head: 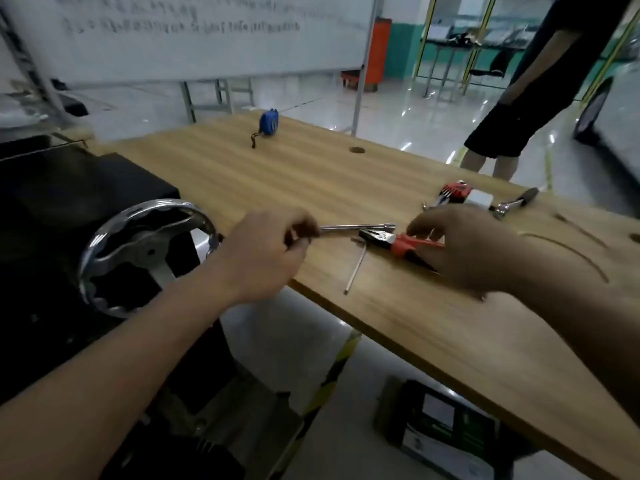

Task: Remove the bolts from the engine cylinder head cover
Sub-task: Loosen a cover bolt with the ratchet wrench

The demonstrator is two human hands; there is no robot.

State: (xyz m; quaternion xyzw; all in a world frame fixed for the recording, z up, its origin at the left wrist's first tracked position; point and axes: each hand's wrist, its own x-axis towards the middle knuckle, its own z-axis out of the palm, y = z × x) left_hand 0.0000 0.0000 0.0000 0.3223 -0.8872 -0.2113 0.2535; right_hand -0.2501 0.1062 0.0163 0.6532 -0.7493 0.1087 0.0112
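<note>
L hand pinches bar, R hand at pliers, table edge

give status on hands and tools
Left hand pinching silver socket bar. Right hand over red pliers, grip unclear. Cover and bolts not in view.

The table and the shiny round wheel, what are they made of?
The table looks like wood, or maybe a wood-print board: it is tan and matte with long grain stripes. The wheel looks like polished metal: it is silvery, with bright reflections along its rim.
</note>
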